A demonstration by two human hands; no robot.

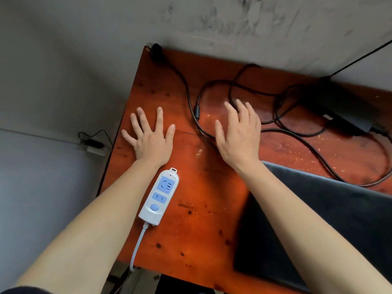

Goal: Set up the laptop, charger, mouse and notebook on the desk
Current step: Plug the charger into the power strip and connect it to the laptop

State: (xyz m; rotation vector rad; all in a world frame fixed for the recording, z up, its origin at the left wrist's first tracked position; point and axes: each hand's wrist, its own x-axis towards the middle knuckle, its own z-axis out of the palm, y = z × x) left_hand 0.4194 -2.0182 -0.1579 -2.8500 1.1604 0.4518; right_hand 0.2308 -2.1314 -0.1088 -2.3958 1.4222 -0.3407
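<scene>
Left hand (pixel 148 139): laid flat on the desk (pixel 197 221), fingers spread, nothing held.
Right hand (pixel 237 141): held open over the charger cable (pixel 196 109), fingers straight, nothing gripped.
Power strip (pixel 159 197), white with blue sockets: set just beside the left wrist.
Laptop (pixel 331 219), closed: placed beneath the right forearm.
Charger brick (pixel 343 111): placed beyond and right of the right hand; its label is too blurred to be read.

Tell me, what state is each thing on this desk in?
Laptop, closed, flat on the desk.
Power strip, both sockets empty.
Charger, not plugged into the strip, cable in loose loops.
Left hand, open, flat on the desk.
Right hand, open, over the cable.
</scene>
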